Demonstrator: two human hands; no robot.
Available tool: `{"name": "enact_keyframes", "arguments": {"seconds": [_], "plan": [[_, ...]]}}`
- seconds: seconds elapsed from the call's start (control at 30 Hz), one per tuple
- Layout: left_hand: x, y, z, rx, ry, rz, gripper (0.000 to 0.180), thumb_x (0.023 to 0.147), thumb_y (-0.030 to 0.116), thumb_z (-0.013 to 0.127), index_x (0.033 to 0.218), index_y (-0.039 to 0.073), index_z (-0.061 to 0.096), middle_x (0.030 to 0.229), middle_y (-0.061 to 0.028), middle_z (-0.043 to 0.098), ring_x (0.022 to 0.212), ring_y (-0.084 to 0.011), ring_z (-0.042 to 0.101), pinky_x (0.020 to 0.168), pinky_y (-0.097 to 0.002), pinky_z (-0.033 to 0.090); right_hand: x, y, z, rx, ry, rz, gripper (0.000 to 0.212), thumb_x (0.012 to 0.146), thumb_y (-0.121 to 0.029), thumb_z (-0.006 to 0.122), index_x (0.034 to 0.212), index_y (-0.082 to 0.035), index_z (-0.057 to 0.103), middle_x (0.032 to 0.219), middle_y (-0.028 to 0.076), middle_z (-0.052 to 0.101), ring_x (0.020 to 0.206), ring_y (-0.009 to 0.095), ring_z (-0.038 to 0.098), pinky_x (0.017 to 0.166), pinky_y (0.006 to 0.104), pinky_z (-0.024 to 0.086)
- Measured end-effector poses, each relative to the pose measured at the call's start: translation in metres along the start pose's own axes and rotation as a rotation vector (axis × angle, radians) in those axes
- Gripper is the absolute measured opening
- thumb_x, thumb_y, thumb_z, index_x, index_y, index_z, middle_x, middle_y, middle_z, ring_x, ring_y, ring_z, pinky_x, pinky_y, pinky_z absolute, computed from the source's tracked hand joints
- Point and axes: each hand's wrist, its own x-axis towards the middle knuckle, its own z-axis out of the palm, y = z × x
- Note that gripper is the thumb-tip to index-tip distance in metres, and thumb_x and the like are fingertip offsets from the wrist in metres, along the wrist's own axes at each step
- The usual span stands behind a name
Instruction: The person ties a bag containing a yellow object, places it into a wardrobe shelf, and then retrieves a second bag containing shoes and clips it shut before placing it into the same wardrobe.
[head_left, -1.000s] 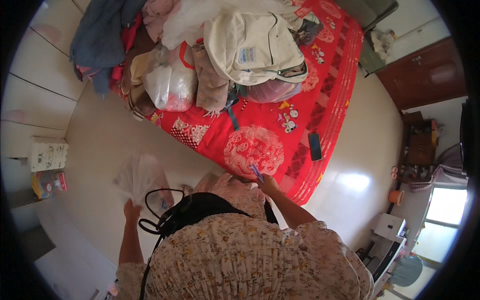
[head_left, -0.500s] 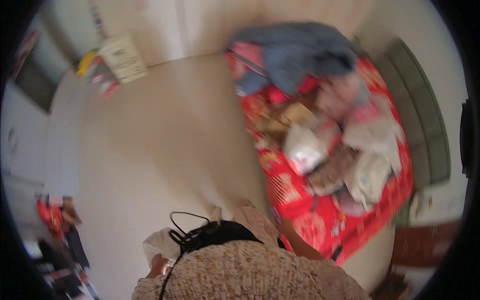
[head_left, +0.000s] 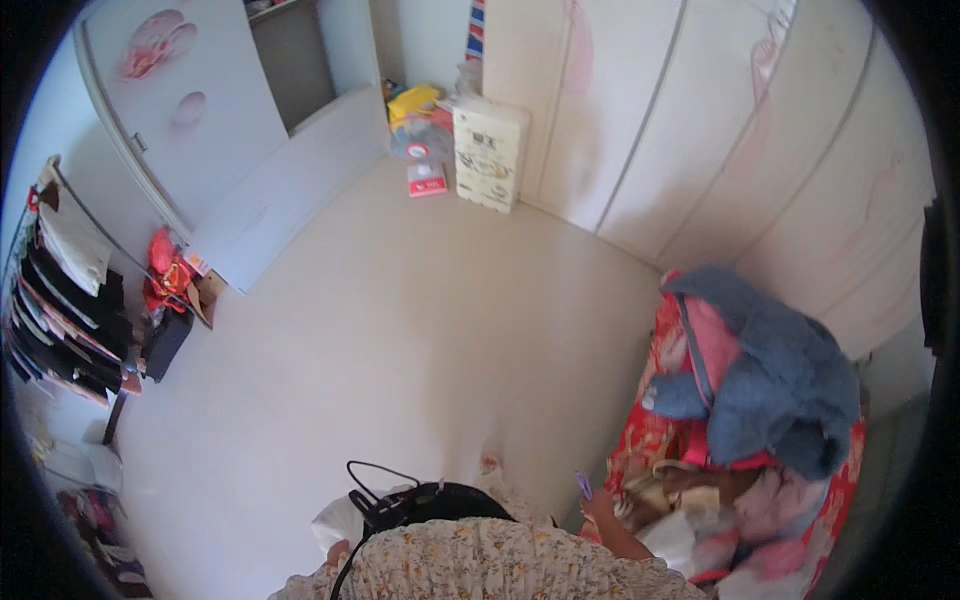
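At my left side, my left hand (head_left: 338,551) is closed on a white plastic bag (head_left: 337,518); the black thing at my waist partly covers both. My right hand (head_left: 598,505) is held low near the bed's edge. A small slim purple object (head_left: 584,486) sticks up from its fingers, and its kind is too small to make out. Just right of this hand lies a pile of clothes (head_left: 700,495) on the red-covered bed (head_left: 630,440). A black bag (head_left: 430,503) with a looped cord hangs in front of my patterned garment.
A blue-grey jacket (head_left: 770,370) with pink lining covers the bed's far end. Pale wardrobe doors (head_left: 610,110) line the back wall, with a cream package (head_left: 488,155) before them. Clothes on a rack (head_left: 65,300) and a red bag (head_left: 165,270) stand at left.
My view has turned left, so the bed has shifted to the lower right. The rack and the cabinet at left show more fully. Both hands keep their hold.
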Motion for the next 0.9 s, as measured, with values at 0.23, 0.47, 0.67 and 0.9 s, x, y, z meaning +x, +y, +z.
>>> {"name": "enact_keyframes", "arguments": {"seconds": [0.23, 0.47, 0.67, 0.9], "plan": [[0.019, 0.075, -0.021, -0.196, 0.0, -0.095, 0.044, 0.061, 0.03, 0.062, 0.095, 0.004, 0.057, 0.095, -0.0162, 0.06, 0.093, -0.0313, 0.056, 0.077, -0.0379, 0.044, 0.144, -0.185, -0.084, 0.15, 0.128, -0.266, 0.019, 0.076, -0.02, 0.058, 0.084, -0.003, 0.057, 0.064, 0.008, 0.06, 0.054, 0.017, 0.06, 0.051, 0.0297, 0.048], [0.124, 0.132, -0.083, -0.316, -0.042, -0.145, 0.042, 0.06, 0.031, 0.064, 0.093, 0.005, 0.058, 0.091, -0.0146, 0.061, 0.09, -0.0298, 0.057, 0.075, -0.0371, 0.044, 0.209, -0.343, -0.085, -0.186, -0.007, -0.476, 0.025, 0.076, -0.029, 0.057, 0.084, -0.005, 0.058, 0.069, 0.012, 0.061, 0.065, 0.025, 0.06, 0.062, 0.0376, 0.047], [0.205, 0.177, -0.183, -0.473, -0.011, -0.061, 0.042, 0.059, 0.032, 0.066, 0.09, 0.005, 0.058, 0.087, -0.0132, 0.062, 0.088, -0.0284, 0.058, 0.074, -0.0365, 0.044, 0.248, -0.378, -0.127, -0.307, -0.077, -0.327, 0.03, 0.073, -0.033, 0.055, 0.085, -0.006, 0.06, 0.078, 0.016, 0.062, 0.074, 0.032, 0.061, 0.068, 0.0418, 0.047], [0.279, 0.289, -0.325, -0.271, 0.416, -0.015, 0.03, 0.055, 0.023, 0.066, 0.08, 0.007, 0.059, 0.079, -0.0163, 0.061, 0.079, -0.0352, 0.058, 0.068, -0.0425, 0.046, 0.324, -0.457, -0.163, -0.517, -0.191, -0.238, 0.03, 0.073, -0.033, 0.054, 0.08, -0.005, 0.061, 0.071, 0.011, 0.063, 0.069, 0.026, 0.061, 0.065, 0.0375, 0.049]]}}
